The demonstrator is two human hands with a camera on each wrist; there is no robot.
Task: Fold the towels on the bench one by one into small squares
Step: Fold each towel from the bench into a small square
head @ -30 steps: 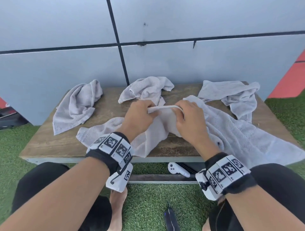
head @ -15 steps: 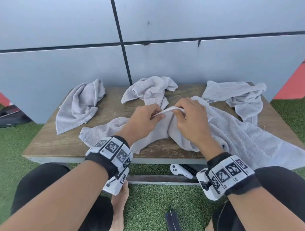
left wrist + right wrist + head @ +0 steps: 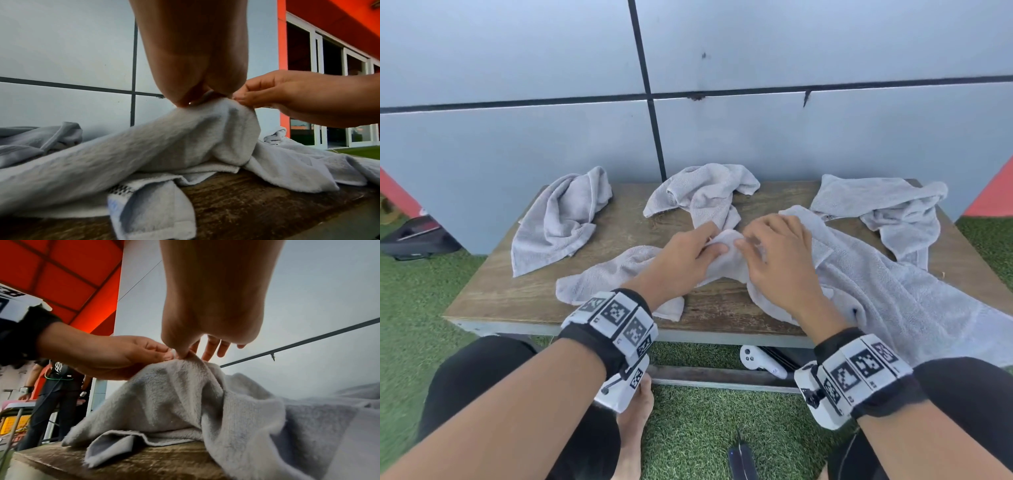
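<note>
Change: both hands had closed in toward each other since half a second earlier; the taut white hem stretched between them then was gone, and the cloth bunched into a raised peak between the fingertips.
Left fingers: the left hand [image 3: 688, 253] pinched the top of the large towel [image 3: 887, 294], thumb and forefinger pressed together on the fold; the left wrist view showed the same pinch at the peak [image 3: 205, 100].
Right fingers: the right hand [image 3: 777, 260] pinched the same peak from 3 o'clock with thumb and forefinger, the other fingers [image 3: 213, 348] loosely spread beyond it.
Held towel: lifted at its middle, near the centre of the counter [image 3: 524, 294]; one end trailed toward 8 o'clock with a corner hanging over the front edge, the wider part spread toward 4 o'clock and draped off the counter.
Other towels: a crumpled towel [image 3: 561, 219] lay at 10 o'clock, a second crumpled towel [image 3: 705, 192] at 12 o'clock just beyond the hands, a third crumpled towel [image 3: 890, 209] at 2 o'clock, touching the held towel.
Wrists: marker-patterned bands [image 3: 616, 318] sat on both forearms.
Below the counter: a white controller [image 3: 760, 361] rested at 6 o'clock on the green turf [image 3: 705, 428].
Background: a standing person [image 3: 55, 391] appeared in the right wrist view, at 9 o'clock.
</note>
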